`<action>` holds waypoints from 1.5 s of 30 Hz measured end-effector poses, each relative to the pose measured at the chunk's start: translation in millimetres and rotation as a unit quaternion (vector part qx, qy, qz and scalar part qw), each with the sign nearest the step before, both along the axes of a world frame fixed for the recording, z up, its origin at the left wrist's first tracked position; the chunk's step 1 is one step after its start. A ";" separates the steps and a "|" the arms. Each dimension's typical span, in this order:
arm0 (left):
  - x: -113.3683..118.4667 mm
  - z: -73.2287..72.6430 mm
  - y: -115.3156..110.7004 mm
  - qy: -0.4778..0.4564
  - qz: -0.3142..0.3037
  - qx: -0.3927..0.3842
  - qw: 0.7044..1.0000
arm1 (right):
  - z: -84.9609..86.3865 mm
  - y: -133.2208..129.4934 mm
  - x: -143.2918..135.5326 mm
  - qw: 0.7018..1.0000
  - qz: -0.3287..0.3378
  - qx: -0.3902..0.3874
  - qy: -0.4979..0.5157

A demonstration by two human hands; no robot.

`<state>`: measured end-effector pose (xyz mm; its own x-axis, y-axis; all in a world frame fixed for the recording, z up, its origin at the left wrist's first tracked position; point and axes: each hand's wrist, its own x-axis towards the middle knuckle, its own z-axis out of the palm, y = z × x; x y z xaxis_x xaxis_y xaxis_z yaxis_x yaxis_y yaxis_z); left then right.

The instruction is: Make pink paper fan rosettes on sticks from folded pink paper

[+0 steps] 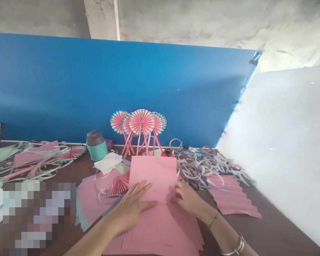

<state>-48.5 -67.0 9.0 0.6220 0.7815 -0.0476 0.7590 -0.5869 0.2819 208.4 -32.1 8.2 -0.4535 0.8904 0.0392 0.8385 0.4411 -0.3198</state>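
A smooth, flat, pink paper sheet (152, 174) lies right in front of the person, in the middle of the brown surface (272, 231), with its near end over a messy pile of pink paper (165, 231). It looks as if its long way points straight away from the person, though I cannot tell if it is one sheet or part of a folded one. A thin line (164, 204) goes across the paper from side to side, just where the two hands meet it. Most of the sheet is on the far side of that line, past the thumbs. The left hand (134, 204) is on the left edge, with its fingers spread out and its thumb lying along the line, pointing to the right. The right hand (188, 199) is at the right edge, with its fingers bent in close to the paper; I cannot tell if they pinch it or only press on it. Both hands are touching, so neither one is nearer. To the left, just beside the sheet, sits a pink paper piece folded in zigzags (120, 183). Farther back stand round pink paper fans (142, 122) on pink sticks.
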 end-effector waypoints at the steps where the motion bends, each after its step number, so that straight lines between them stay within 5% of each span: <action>1: -0.6 -1.0 0.2 0.000 -0.001 0.001 1.000 | 0.3 0.3 0.9 1.000 0.008 0.000 0.002; 15: -7.5 -7.8 3.1 0.001 0.014 -0.018 1.000 | -2.6 2.6 13.6 0.997 0.072 0.011 0.003; 23: -10.0 -8.6 2.9 -0.009 0.020 -0.024 0.999 | -3.8 7.3 26.6 0.999 0.030 0.020 -0.001; 31: -8.8 -3.1 -3.0 0.035 0.004 0.053 0.998 | 4.3 4.4 28.3 0.998 -0.032 0.037 -0.032; 35: -7.9 -0.3 -5.5 0.047 -0.015 0.096 0.994 | 16.7 -16.4 0.6 0.988 0.066 0.139 -0.029; 38: -7.4 1.7 -6.2 0.054 -0.026 0.122 0.991 | 15.7 -34.5 -23.6 0.977 0.145 0.136 -0.073; 45: -7.4 3.2 -6.0 0.055 -0.041 0.172 0.983 | -4.1 -42.4 -40.9 0.964 0.168 0.151 -0.136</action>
<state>-55.8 -73.0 12.2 0.6895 0.7107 0.1395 0.7200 -0.6935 -0.0254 167.5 -74.5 4.1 -0.7451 0.6573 0.1132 0.6661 0.7417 0.0780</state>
